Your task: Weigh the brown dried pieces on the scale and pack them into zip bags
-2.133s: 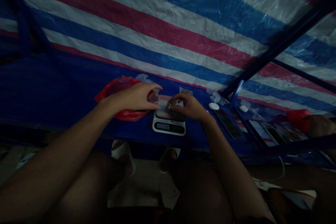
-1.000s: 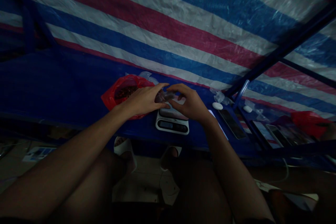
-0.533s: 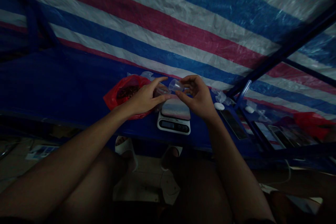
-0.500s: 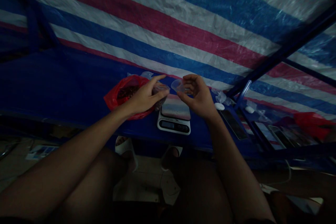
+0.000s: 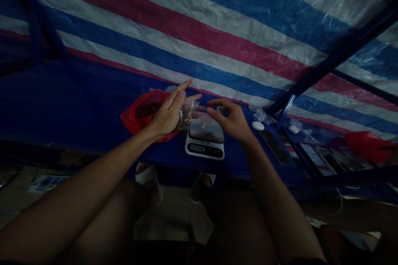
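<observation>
My left hand (image 5: 168,112) is raised over the blue table (image 5: 77,103), thumb and fingers closed on a small clear plastic bag (image 5: 187,114) of brownish bits, index finger pointing up. My right hand (image 5: 230,121) hovers over the small white digital scale (image 5: 204,149), thumb and forefinger reaching toward the bag. A small clear cup (image 5: 221,109) shows dimly among its curled fingers. An open red plastic bag (image 5: 139,112) with dark contents lies just left of the scale, behind my left hand.
Right of the scale lie two small white objects (image 5: 258,125) (image 5: 293,128), crumpled clear bags (image 5: 259,114) and a dark phone (image 5: 273,141). A blue frame bar (image 5: 326,64) slants up at right. Another red bag (image 5: 363,143) lies far right. A striped tarp (image 5: 217,29) hangs behind.
My right hand took the clear cup from my left hand, lifted it, then lowered over the scale. My left hand now holds up the small bag, index finger raised.
</observation>
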The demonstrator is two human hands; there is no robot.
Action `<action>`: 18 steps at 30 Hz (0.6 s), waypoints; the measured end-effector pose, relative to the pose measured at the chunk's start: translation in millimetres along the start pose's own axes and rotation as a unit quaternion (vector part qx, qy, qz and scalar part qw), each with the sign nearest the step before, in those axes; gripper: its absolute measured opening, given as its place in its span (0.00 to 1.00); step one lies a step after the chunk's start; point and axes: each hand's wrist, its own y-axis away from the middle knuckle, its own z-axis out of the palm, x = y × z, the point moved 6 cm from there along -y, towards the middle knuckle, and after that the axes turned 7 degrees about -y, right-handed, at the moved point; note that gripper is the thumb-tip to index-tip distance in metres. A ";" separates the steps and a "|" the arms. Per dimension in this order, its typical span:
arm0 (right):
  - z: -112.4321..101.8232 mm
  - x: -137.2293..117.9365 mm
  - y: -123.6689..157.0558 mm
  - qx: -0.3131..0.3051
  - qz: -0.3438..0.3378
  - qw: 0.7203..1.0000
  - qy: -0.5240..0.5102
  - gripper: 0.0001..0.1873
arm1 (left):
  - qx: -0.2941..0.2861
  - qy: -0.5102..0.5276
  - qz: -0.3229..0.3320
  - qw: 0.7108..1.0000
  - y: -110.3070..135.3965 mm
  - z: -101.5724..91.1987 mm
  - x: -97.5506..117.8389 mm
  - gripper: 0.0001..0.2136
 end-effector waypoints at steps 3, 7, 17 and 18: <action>6.0 -11.9 -3.7 0.011 -0.007 0.999 -0.053 0.16 | -0.010 0.020 0.001 1.000 2.5 4.8 2.2 0.36; 15.9 -12.6 -6.8 -0.016 -0.004 0.991 -0.132 0.18 | -0.020 0.131 0.047 0.990 2.6 9.6 5.7 0.36; 8.0 -8.0 -4.8 0.023 -0.014 0.991 -0.128 0.17 | -0.019 0.111 0.031 0.993 0.6 1.7 -1.1 0.27; 7.2 -7.5 -4.8 0.024 -0.016 0.992 -0.119 0.16 | -0.011 0.104 0.030 0.994 0.0 1.0 -0.9 0.24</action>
